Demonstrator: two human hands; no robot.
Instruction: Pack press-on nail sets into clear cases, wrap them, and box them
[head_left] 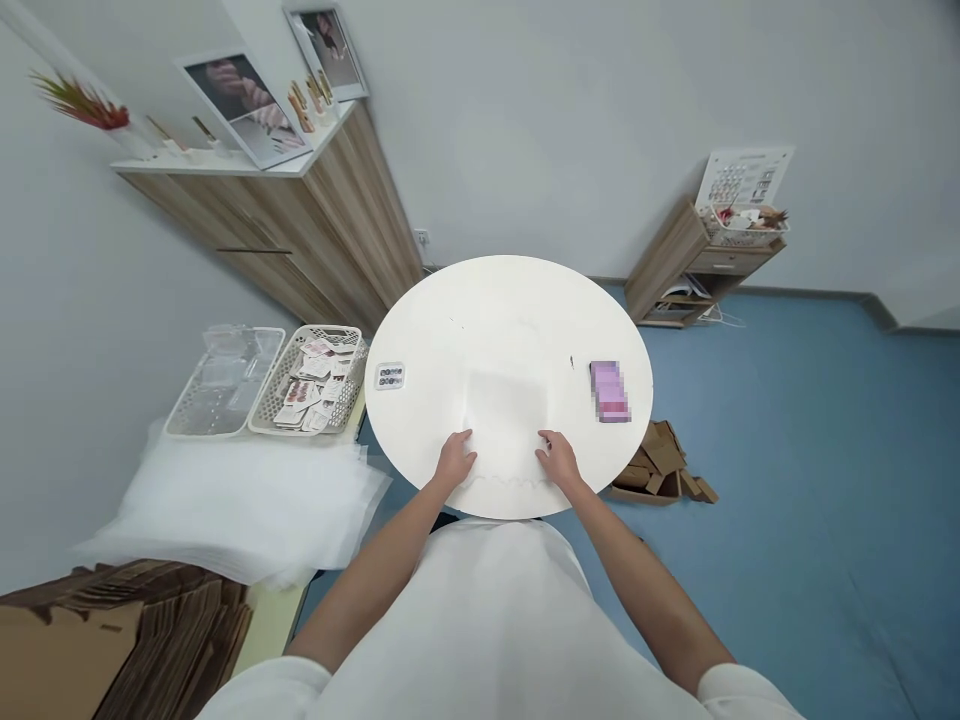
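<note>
A thin white sheet (504, 420) with a wavy near edge lies flat on the round white table (517, 300). My left hand (454, 459) rests on its near left corner, fingers curled down on it. On the near right corner sits my right hand (557, 457), fingers likewise pressed on the sheet. A small clear packet with dark dots (389, 376) lies at the table's left edge. Toward the right edge lies a pink rectangular object (609, 391), with a tiny dark speck just left of it.
Left of the table stand a white basket of small packets (315, 390) and a basket of clear plastic trays (225, 380), with a stack of white foam sheets (240, 500) in front. Flat cardboard (112, 630) lies bottom left. Cardboard scraps (664, 465) lie on the blue floor.
</note>
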